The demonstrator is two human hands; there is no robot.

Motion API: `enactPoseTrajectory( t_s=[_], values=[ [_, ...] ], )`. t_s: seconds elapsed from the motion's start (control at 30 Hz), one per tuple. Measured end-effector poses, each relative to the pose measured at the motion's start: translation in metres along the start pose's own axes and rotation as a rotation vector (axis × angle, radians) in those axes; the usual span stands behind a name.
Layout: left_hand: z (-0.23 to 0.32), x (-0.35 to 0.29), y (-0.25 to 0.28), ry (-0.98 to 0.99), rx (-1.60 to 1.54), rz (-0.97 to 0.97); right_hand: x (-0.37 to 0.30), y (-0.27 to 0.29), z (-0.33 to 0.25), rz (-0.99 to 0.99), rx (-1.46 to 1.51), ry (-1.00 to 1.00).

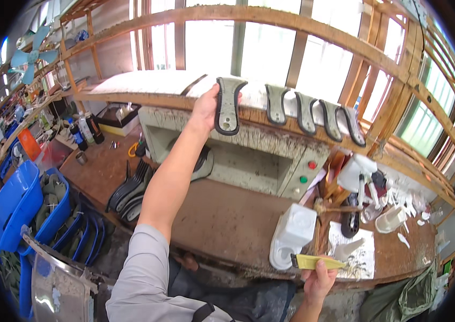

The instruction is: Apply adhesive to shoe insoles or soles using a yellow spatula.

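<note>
My left hand [205,110] is raised at the wooden shelf, gripping a flat grey-green piece with black edging [229,104]. That piece is narrow-waisted, flared at its upper end and rounded below, with small holes near the bottom; some of my fingers are hidden behind it. Several similar edged pieces [306,112] hang in a row over the shelf's front edge, to its right. Low on the right, my right hand [320,282] pinches a yellow-handled flat brush [316,262], its dark bristles pointing left. Just beyond the brush stands a white plastic container [294,228].
Under the shelf sits a metal box [238,155] with an open front and coloured buttons. Dark curved pieces [131,196] are stacked on the brown bench [222,214]. Blue bins [18,206] stand at left. A stained paper sheet [364,249] and white scraps lie at right.
</note>
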State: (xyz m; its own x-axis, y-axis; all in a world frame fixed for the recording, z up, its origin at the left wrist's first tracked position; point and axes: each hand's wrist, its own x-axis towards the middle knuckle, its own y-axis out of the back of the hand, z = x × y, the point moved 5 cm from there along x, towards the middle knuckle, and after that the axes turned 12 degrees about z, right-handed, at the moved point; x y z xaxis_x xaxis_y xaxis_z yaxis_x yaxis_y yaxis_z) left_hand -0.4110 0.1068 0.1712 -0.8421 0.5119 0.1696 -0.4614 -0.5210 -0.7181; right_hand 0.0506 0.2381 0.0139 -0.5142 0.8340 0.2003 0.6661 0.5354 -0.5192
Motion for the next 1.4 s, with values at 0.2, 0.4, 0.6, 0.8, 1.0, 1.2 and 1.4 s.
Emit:
enactPoseTrajectory(
  t_s=[0.2,0.4,0.6,0.8,1.0,1.2,1.4],
  values=[
    [-0.019,0.094,-0.01,-0.001,0.216,0.164,0.022,0.012,0.01,0.098,0.022,-0.002],
    [-0.021,0.125,0.025,0.037,0.179,0.196,0.028,0.023,0.023,0.05,-0.056,0.01],
    [0.046,0.054,0.049,-0.306,0.345,0.448,0.02,0.005,0.024,0.084,-0.042,-0.074],
    [0.059,-0.096,0.125,-0.232,1.013,0.189,0.014,0.014,0.036,0.015,-0.085,-0.111],
    [0.084,-0.234,0.274,-0.223,1.861,0.7,-0.002,0.015,0.048,0.069,-0.124,-0.2],
    [0.048,-0.284,0.29,-0.473,2.143,0.48,-0.016,0.008,0.058,0.029,-0.148,-0.242],
    [0.002,-0.275,0.292,-0.634,2.303,0.405,-0.028,-0.009,0.062,-0.063,-0.128,-0.234]
  ],
)
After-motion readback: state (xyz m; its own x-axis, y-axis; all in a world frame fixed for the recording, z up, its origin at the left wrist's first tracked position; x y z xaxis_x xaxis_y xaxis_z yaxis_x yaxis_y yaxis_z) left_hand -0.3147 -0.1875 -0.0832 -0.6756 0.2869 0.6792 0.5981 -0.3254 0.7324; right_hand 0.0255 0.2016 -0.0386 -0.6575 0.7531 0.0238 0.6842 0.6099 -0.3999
